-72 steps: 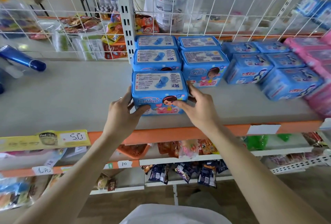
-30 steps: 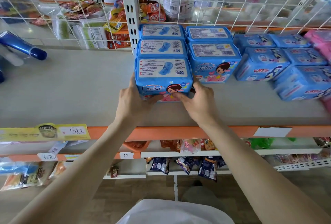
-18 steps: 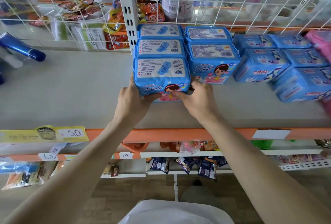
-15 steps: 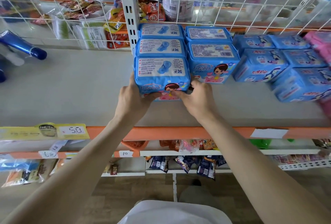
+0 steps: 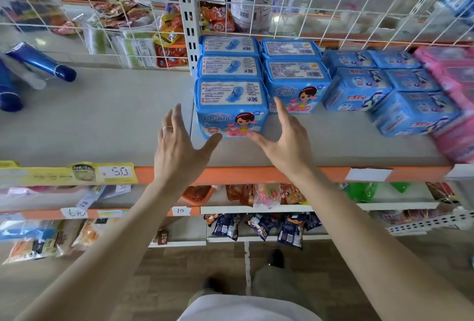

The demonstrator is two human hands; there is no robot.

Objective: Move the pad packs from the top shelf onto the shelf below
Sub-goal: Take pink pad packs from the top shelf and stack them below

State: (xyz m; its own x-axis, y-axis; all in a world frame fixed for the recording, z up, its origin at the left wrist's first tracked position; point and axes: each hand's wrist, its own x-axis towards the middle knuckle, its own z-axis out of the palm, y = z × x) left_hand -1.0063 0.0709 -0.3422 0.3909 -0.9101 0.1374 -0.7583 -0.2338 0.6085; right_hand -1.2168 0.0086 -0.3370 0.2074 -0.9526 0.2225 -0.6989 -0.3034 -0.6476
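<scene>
A blue pad pack [image 5: 230, 108] with a cartoon girl on its front stands on the grey shelf [image 5: 102, 128], at the front of a row of three like packs. A second row of the same blue packs [image 5: 295, 82] sits just to its right. My left hand [image 5: 179, 149] hovers spread open at the pack's lower left, its thumb tip near the bottom corner. My right hand [image 5: 284, 141] is spread open at the pack's lower right, fingers straight, holding nothing.
More blue packs [image 5: 384, 92] and pink packs [image 5: 451, 90] fill the shelf's right side. Blue tubes [image 5: 41, 61] lie at the far left. A white wire grid [image 5: 307, 0] backs the shelf. An orange shelf edge [image 5: 256, 174] fronts it; snack shelves hang below.
Both hands let go of the front blue pack and drew back a little, fingers spread. The pack now stands on the shelf, pushed against the row behind it.
</scene>
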